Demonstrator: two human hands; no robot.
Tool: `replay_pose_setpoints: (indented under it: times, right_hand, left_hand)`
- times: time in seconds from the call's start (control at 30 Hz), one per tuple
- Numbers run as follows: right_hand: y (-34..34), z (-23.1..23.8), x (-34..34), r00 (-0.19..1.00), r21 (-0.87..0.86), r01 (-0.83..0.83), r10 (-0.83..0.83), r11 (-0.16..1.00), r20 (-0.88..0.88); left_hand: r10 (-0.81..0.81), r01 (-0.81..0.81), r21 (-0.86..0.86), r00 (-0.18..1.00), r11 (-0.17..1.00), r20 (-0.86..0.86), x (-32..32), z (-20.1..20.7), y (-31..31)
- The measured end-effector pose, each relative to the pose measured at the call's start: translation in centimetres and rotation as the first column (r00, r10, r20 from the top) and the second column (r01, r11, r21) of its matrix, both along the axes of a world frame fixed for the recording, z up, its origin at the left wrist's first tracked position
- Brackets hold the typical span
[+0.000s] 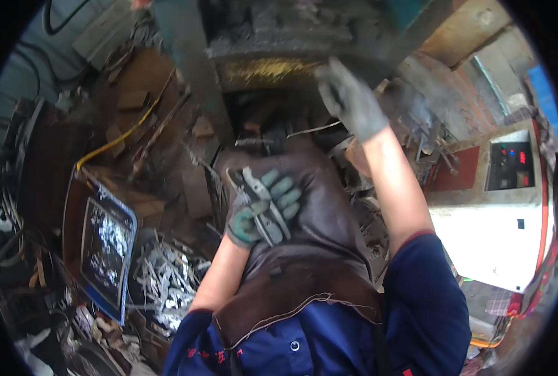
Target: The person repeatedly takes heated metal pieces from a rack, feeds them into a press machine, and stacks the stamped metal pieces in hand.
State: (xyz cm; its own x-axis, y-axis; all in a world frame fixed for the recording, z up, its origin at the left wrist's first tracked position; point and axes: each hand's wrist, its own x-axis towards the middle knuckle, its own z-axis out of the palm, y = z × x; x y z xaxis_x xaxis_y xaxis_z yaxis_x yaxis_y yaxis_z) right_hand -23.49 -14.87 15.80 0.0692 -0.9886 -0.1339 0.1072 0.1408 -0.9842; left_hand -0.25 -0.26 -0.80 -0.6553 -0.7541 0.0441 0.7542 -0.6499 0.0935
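My left hand (263, 210), in a grey and green work glove, is closed around a few flat grey metal pieces (263, 219) over my lap. Their exact kind is not clear. My right hand (349, 100), in a grey glove, is raised and reaches forward, slightly blurred. Its fingers are stretched out and I see nothing in them. It is beside the right end of a dark machine ledge (269, 70) with a yellowish patch on it. A brown leather apron (310, 188) covers my lap under the left hand.
At the left lies a pile of grey metal strips (166, 279) beside a blue-edged frame (110, 244). A yellow hose (113, 145) runs behind it. On the right stands a white control cabinet (489, 232) with a lit display. Bricks (135, 100) and scrap litter the floor.
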Motion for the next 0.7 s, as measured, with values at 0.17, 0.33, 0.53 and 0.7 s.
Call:
replay_pose_setpoints:
  times: [0.17,0.33,0.53,0.7]
  right_hand:
    - [12.3,-7.1,1.1,0.851,0.305,-0.285,0.387,0.909,-0.356]
    - [16.5,-10.9,3.4,0.779,0.494,-0.459,0.602,0.738,-0.175]
    - [17.1,-11.2,0.0,0.906,0.509,-0.409,0.271,0.758,0.326]
    - [19.4,-11.6,-3.6,0.91,0.298,0.065,-0.18,0.952,0.373]
  left_hand:
    - [0.081,-0.083,0.055,0.996,0.995,0.031,-0.8,0.8,-0.2]
    - [0.187,-0.185,-0.035,0.977,0.982,0.099,-1.4,0.6,-0.1]
    - [0.075,-0.061,-0.131,0.992,0.989,0.101,-1.2,0.0,0.5]
    - [-0.134,0.136,-0.061,0.99,0.989,0.039,-1.0,-0.7,-0.3]
